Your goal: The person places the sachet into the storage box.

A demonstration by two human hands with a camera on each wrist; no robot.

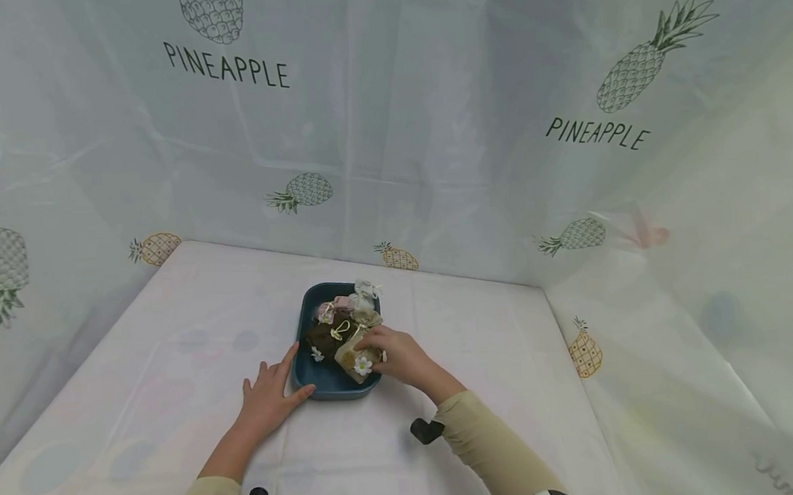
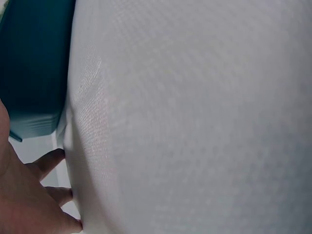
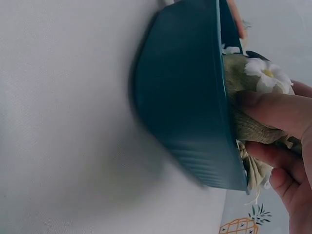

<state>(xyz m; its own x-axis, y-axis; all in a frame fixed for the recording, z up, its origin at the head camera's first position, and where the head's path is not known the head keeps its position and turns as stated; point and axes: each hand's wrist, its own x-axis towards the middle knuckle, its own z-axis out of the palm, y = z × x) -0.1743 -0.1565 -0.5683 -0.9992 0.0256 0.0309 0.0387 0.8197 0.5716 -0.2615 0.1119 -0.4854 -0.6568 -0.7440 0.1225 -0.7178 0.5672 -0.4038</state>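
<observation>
A dark blue tray [image 1: 306,368] sits mid-table and holds several small fabric sachets. My right hand [image 1: 378,351] grips an olive sachet with a white flower [image 1: 355,363] at the tray's near right corner. In the right wrist view the thumb and fingers [image 3: 275,109] curl round that olive sachet [image 3: 243,83] just above the tray's rim [image 3: 185,97]. With straight fingers, my left hand [image 1: 287,378] touches the tray's near left corner, thumb along the front wall. The left wrist view shows the left hand [image 2: 29,195] on the cloth beside the tray [image 2: 34,63].
In the tray lie a brown sachet with a yellow bow [image 1: 330,333], a pink one [image 1: 326,309] and a pale one [image 1: 365,294]. A white cloth [image 1: 482,333] covers the table. Pineapple-print curtains [image 1: 430,126] close it in at the back and both sides.
</observation>
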